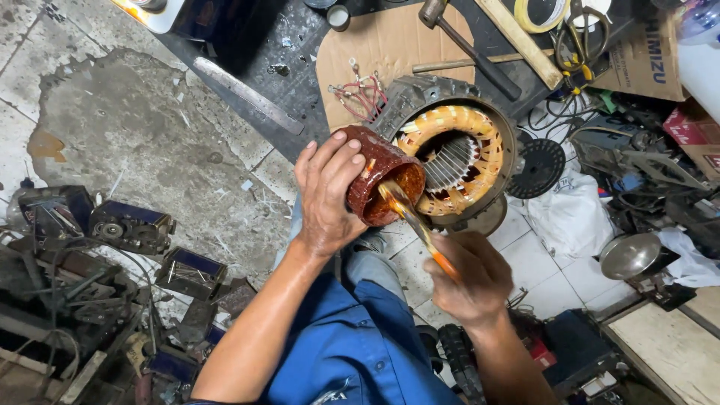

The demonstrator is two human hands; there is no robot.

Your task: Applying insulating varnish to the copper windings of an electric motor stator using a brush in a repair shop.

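The left hand (pixel 326 191) gripped a red-stained cup (pixel 381 184), tilted just beside the stator (pixel 454 154) with orange windings. The right hand (pixel 469 277) closed around a brush (pixel 415 221), whose tip sat inside the cup. A hammer (pixel 469 45) lay on cardboard (pixel 375 45) nearby.

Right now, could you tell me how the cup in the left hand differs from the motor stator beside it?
The cup is small, dark red and held tilted in the left hand; the motor stator is much larger, grey-cased with orange windings, and rests on cardboard. A brush from the right hand dips into the cup only. Both are round and open.
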